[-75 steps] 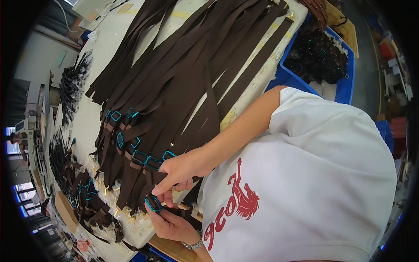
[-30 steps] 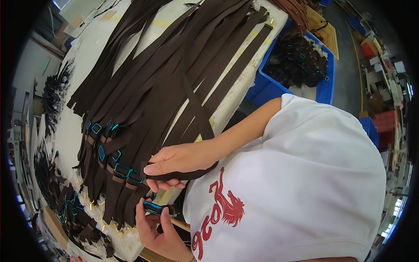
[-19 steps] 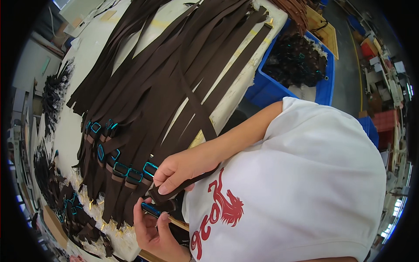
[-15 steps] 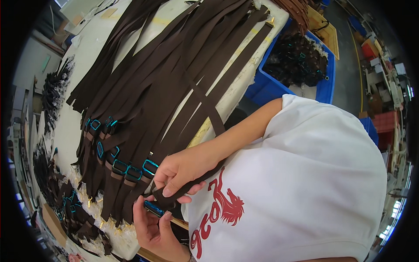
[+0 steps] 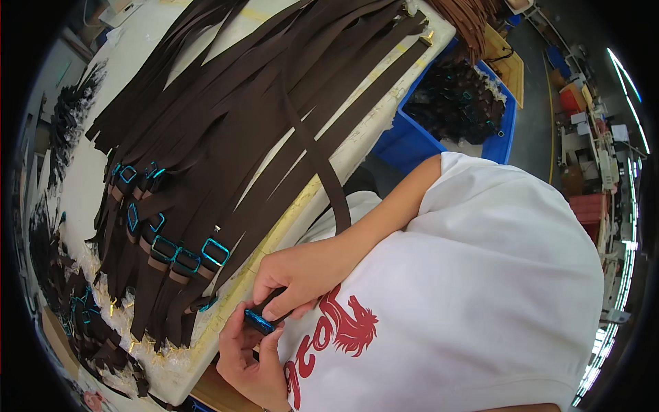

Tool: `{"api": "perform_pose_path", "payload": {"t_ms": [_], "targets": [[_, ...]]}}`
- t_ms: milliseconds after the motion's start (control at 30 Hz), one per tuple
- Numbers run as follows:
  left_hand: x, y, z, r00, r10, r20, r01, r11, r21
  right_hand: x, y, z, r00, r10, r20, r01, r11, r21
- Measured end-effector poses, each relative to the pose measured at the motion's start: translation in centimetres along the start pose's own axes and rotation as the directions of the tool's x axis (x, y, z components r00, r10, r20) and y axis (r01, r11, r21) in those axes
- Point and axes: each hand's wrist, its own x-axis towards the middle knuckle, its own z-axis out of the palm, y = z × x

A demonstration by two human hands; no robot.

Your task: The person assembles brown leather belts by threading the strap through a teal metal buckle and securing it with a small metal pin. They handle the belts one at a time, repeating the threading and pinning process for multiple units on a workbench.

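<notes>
My left hand point(image 5: 246, 364) is closed, pinching a shiny blue rectangular buckle point(image 5: 259, 321) between its thumb and fingers, in front of my white shirt. Just above it, my right hand point(image 5: 302, 269) is closed on a dark brown webbing strap point(image 5: 317, 159) right at the buckle. From the pile, this strap loops over the table edge and passes behind my right forearm. My fingers partly hide where strap and buckle meet. On the table lies a thick bundle of similar straps point(image 5: 206, 144), several ending in blue buckles point(image 5: 215, 253).
The pale worktable point(image 5: 274, 237) has a worn yellowish edge close to my hands. A blue bin point(image 5: 412, 141) of dark straps with buckles stands beyond my right arm. Brown cords point(image 5: 465, 24) hang at the far corner. More dark straps point(image 5: 89, 312) and clear plastic lie along the left.
My hands and the buckle have shifted slightly right, away from the table edge, and the right hand's fingers are closer to the buckle. The table appears farther left as the view moved.
</notes>
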Motion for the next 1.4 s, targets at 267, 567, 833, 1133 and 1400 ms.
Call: {"api": "perform_pose_path", "payload": {"t_ms": [267,567,833,1133,1400], "targets": [[-1.2,-2.2,-0.2,0.988,0.046,0.146,-0.038,0.998,-0.057,-0.2,1.4,-0.8,0.982,0.072,0.173,-0.071,0.997,-0.016],[-1.1,-2.8,-0.4,0.981,0.1,0.165,-0.107,0.994,0.034,0.3,1.8,-0.7,0.967,0.212,0.143,-0.231,0.964,0.134],[-0.6,-2.2,-0.7,0.985,0.06,0.161,-0.062,0.998,0.004,0.0,1.3,-0.5,0.98,0.16,0.122,-0.174,0.977,0.121],[0.0,-0.4,-0.5,0.954,0.147,0.261,-0.223,0.93,0.292,-0.1,1.7,0.2,1.0,0.018,-0.025,-0.025,0.951,-0.307],[-1.2,-1.2,0.8,0.999,-0.041,0.023,0.044,0.989,-0.143,-1.4,0.5,-1.4,0.989,0.129,0.07,-0.127,0.991,-0.037]]}}
